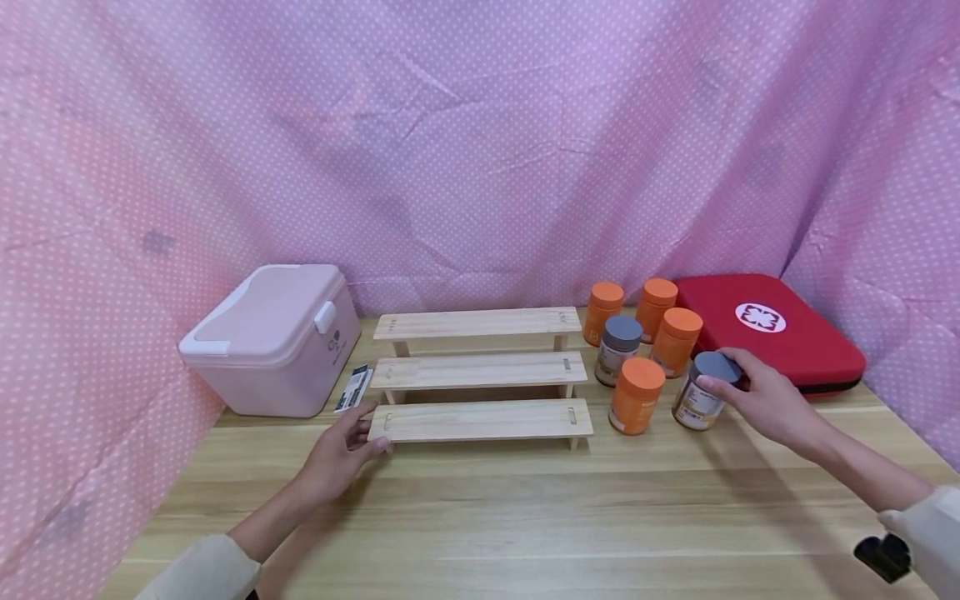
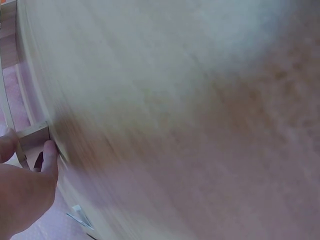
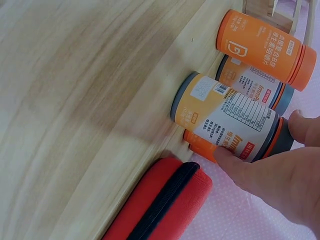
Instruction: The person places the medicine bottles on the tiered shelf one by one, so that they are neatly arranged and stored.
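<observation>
My left hand (image 1: 341,454) holds the left end of the lowest board of a three-step wooden display rack (image 1: 480,422). In the left wrist view, its thumb and a finger (image 2: 50,157) lie on either side of the rack's end. On the right, my right hand (image 1: 772,400) grips a grey-lidded supplement jar (image 1: 699,404) by its lid, thumb and fingers on opposite sides. The jar's printed label (image 3: 232,117) shows in the right wrist view. Just left of it stands an orange jar (image 1: 637,398), and behind that a second grey-lidded jar (image 1: 617,352).
Several more orange jars (image 1: 677,343) stand behind, near a red zippered case (image 1: 787,333) with a white emblem. At the left sits a pale pink lidded box (image 1: 273,350), with a small printed packet (image 1: 354,388) beside it. A pink dotted cloth (image 1: 480,167) hangs behind the wooden table (image 1: 480,525).
</observation>
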`<action>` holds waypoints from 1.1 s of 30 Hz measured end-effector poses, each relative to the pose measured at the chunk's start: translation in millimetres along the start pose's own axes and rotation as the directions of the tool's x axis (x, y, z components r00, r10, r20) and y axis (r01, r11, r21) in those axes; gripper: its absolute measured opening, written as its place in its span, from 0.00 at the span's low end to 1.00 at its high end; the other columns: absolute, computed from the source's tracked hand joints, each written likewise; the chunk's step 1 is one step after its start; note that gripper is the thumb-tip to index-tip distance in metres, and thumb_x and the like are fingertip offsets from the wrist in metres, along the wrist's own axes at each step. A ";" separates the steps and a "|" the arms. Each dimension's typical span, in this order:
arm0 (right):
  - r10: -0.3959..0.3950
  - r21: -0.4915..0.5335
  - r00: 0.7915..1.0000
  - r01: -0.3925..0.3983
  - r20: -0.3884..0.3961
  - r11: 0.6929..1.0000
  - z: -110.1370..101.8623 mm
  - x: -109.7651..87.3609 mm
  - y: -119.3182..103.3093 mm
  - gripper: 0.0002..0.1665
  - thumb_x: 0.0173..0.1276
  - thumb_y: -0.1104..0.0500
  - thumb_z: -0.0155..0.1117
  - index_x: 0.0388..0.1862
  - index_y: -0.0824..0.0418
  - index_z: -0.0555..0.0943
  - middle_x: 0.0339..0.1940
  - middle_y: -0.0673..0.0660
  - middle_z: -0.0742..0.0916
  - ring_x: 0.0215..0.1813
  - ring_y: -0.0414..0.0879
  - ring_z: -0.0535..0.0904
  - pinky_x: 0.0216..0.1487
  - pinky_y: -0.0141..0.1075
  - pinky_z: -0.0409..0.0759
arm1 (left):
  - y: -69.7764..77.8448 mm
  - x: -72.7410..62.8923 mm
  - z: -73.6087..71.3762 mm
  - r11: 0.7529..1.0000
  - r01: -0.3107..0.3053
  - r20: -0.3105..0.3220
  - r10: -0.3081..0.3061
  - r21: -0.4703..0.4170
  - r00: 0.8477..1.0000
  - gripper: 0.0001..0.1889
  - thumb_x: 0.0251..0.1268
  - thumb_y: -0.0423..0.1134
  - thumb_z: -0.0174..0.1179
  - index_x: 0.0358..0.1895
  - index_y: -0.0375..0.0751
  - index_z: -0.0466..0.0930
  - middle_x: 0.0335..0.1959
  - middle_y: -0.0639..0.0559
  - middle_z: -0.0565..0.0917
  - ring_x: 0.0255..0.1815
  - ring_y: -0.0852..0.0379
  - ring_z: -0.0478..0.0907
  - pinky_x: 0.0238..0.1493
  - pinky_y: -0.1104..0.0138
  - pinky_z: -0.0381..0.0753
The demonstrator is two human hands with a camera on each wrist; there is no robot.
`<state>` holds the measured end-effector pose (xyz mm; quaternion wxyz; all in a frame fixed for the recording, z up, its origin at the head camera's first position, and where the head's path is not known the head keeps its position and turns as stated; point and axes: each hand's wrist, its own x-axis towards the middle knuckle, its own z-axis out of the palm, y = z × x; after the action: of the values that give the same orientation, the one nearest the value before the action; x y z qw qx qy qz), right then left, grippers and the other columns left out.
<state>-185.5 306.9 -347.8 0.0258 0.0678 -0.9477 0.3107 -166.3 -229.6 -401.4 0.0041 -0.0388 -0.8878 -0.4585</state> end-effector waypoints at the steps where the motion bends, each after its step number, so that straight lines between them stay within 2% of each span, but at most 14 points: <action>1: 0.002 0.000 1.000 -0.002 0.000 1.000 0.0 0.1 -0.1 0.40 0.72 0.44 0.57 0.68 0.72 0.60 0.57 0.74 0.73 0.55 0.68 0.70 0.53 0.64 0.76 | -0.3 0.0 0.1 1.000 -0.005 0.004 0.005 -0.005 1.000 0.32 0.63 0.29 0.62 0.69 0.31 0.60 0.50 0.34 0.81 0.52 0.45 0.77 0.55 0.61 0.81; 7: 0.002 0.001 1.000 -0.002 -0.001 1.000 -0.9 0.4 -0.7 0.40 0.71 0.45 0.58 0.67 0.72 0.61 0.56 0.73 0.73 0.53 0.67 0.70 0.52 0.63 0.78 | 0.8 0.5 0.4 1.000 0.015 0.014 -0.015 -0.015 1.000 0.31 0.65 0.29 0.60 0.70 0.32 0.60 0.51 0.35 0.81 0.53 0.46 0.78 0.58 0.58 0.78; 10: -0.005 -0.001 1.000 0.005 -0.005 1.000 -1.5 0.5 -0.6 0.39 0.71 0.45 0.58 0.66 0.72 0.61 0.55 0.73 0.74 0.52 0.65 0.71 0.50 0.59 0.80 | 1.8 0.6 0.3 0.999 0.031 0.018 -0.031 -0.016 0.999 0.31 0.65 0.29 0.60 0.70 0.32 0.59 0.50 0.36 0.82 0.52 0.47 0.78 0.55 0.62 0.79; 13: -0.013 -0.008 1.000 0.013 -0.013 1.000 -1.8 0.5 -0.1 0.38 0.70 0.46 0.59 0.66 0.72 0.62 0.53 0.71 0.75 0.51 0.63 0.72 0.46 0.48 0.83 | 3.2 0.4 0.3 0.998 0.048 0.021 -0.048 -0.027 0.999 0.31 0.65 0.29 0.60 0.70 0.32 0.59 0.50 0.37 0.82 0.50 0.49 0.78 0.50 0.67 0.81; 16: -0.020 -0.015 1.000 0.020 -0.021 1.000 -2.1 0.6 0.4 0.37 0.70 0.46 0.60 0.65 0.72 0.64 0.52 0.70 0.76 0.50 0.62 0.73 0.41 0.34 0.80 | 4.3 0.0 0.5 0.997 0.065 0.025 -0.064 -0.050 0.998 0.31 0.65 0.28 0.59 0.70 0.32 0.59 0.49 0.36 0.82 0.48 0.50 0.79 0.45 0.72 0.81; 18: -0.020 -0.016 1.000 0.020 -0.022 1.000 -2.0 0.8 0.6 0.37 0.70 0.46 0.60 0.65 0.71 0.64 0.52 0.70 0.76 0.50 0.61 0.73 0.40 0.31 0.79 | 4.5 -0.3 0.7 0.995 0.073 0.027 -0.072 -0.069 0.997 0.31 0.65 0.27 0.59 0.70 0.32 0.59 0.49 0.35 0.82 0.46 0.51 0.79 0.43 0.73 0.81; 23: -0.008 0.002 1.000 0.008 -0.010 1.000 -1.4 1.2 0.3 0.38 0.71 0.46 0.59 0.66 0.72 0.62 0.53 0.71 0.75 0.51 0.63 0.72 0.46 0.47 0.82 | 2.4 0.4 1.5 0.991 0.083 0.032 -0.080 -0.106 0.996 0.31 0.65 0.26 0.58 0.70 0.32 0.58 0.50 0.34 0.81 0.45 0.51 0.80 0.42 0.73 0.83; 29: 0.003 0.018 1.000 -0.003 -0.007 1.000 -1.2 0.7 -0.5 0.39 0.71 0.46 0.59 0.66 0.73 0.62 0.55 0.73 0.74 0.52 0.66 0.71 0.51 0.60 0.80 | -0.1 1.6 1.5 0.989 0.084 0.041 -0.080 -0.125 0.996 0.31 0.66 0.25 0.57 0.70 0.32 0.58 0.50 0.34 0.81 0.45 0.50 0.81 0.43 0.73 0.83; 32: -0.006 0.019 1.000 0.007 -0.027 1.000 -0.7 0.4 0.9 0.38 0.71 0.47 0.60 0.66 0.73 0.63 0.55 0.73 0.75 0.52 0.66 0.72 0.50 0.60 0.80 | 0.7 1.8 1.5 0.985 0.086 0.044 -0.080 -0.150 0.996 0.31 0.66 0.25 0.57 0.70 0.32 0.57 0.49 0.33 0.81 0.45 0.49 0.81 0.43 0.72 0.84; 33: -0.013 0.016 0.999 0.014 -0.039 1.000 -0.5 0.4 1.8 0.37 0.70 0.47 0.60 0.65 0.72 0.64 0.54 0.73 0.75 0.52 0.66 0.72 0.49 0.54 0.83 | 0.7 1.6 1.4 0.984 0.085 0.047 -0.078 -0.157 0.996 0.31 0.65 0.24 0.57 0.70 0.31 0.57 0.49 0.33 0.81 0.44 0.49 0.81 0.43 0.72 0.84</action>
<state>-186.1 308.6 -348.4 0.0458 0.0684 -0.9441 0.3193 -167.8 -228.0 -401.5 -0.0356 -0.0118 -0.8493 -0.5266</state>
